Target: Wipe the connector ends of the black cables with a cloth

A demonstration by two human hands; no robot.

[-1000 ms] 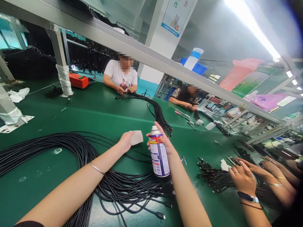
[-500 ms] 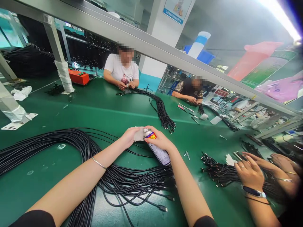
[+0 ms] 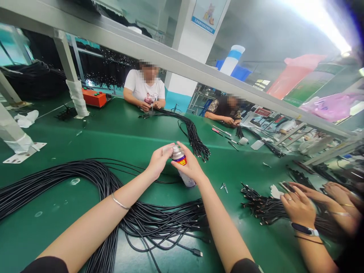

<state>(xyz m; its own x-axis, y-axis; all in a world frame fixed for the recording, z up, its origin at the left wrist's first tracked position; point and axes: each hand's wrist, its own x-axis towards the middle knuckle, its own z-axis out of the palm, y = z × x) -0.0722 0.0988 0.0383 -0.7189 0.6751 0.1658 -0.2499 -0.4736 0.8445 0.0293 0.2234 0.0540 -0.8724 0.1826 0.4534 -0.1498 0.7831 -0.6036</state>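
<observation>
A spray can with a red and yellow label stands nearly upright above the green table, tilted slightly. My right hand is wrapped round its upper part, with a finger up by the nozzle. Close against the nozzle's left side is my left hand, its fingers bent and its back towards me. The pale cloth seen in that hand a moment ago is now hidden behind the fingers. Below my forearms lies a large bundle of black cables with plugs at their ends.
A co-worker's hands at the right are over another cable bundle. Small metal clippers lie right of the can. Two people sit across the table, near more cables. A metal shelf beam crosses overhead.
The can has swung more upright, its base moving left. My left hand has turned and risen to the nozzle, so the pale cloth no longer shows. The view has tilted slightly upward.
</observation>
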